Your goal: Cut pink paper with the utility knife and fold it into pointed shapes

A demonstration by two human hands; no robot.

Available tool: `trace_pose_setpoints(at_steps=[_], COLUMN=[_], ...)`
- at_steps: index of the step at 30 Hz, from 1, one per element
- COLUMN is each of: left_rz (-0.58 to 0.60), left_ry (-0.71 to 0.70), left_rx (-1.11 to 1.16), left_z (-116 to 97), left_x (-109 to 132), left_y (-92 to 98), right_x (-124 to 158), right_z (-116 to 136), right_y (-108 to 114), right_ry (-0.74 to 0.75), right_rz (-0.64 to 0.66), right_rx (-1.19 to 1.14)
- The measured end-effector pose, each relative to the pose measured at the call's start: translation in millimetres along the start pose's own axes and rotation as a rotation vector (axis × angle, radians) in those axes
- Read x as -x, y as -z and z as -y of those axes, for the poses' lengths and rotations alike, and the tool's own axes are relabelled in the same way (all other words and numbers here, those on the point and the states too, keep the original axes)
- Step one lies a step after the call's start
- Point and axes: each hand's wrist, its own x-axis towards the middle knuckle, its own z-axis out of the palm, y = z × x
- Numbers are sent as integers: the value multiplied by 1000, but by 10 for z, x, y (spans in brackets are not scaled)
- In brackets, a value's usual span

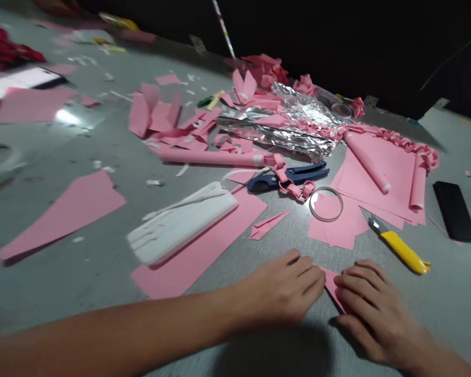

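Low on the grey table, a small folded piece of pink paper (333,287) lies between my hands, mostly covered by them. My left hand (284,288) has its fingers curled closed at the paper's left end. On the other side, my right hand (372,309) presses bent fingers onto the paper, pinching its right edge. Just beyond them a thin ring, like a tape roll (311,207), rests on loose pink sheets (337,233). A narrow folded pink strip (269,226) lies past my left hand. To the right is a yellow box cutter (404,251).
Blue-handled scissors (265,181) lie under a pink paper chain (298,191). A white plastic object (184,225) sits left on pink paper. Rolled pink tubes (367,162), crumpled foil (306,112) and scraps fill the back. A black phone (455,212) lies right.
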Motion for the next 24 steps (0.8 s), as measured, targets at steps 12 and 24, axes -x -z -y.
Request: trace_pose_setpoints(at_steps=[12,24], left_rz=[120,101], left_ry=[224,289], left_rx=[291,212], left_z=[-39,-54], left_x=[-10,-30], left_y=[20,99], right_x=[75,45], right_z=[-5,-1], right_y=[11,-17], right_ry=[160,17], right_rz=[87,74], right_rx=[-77,105])
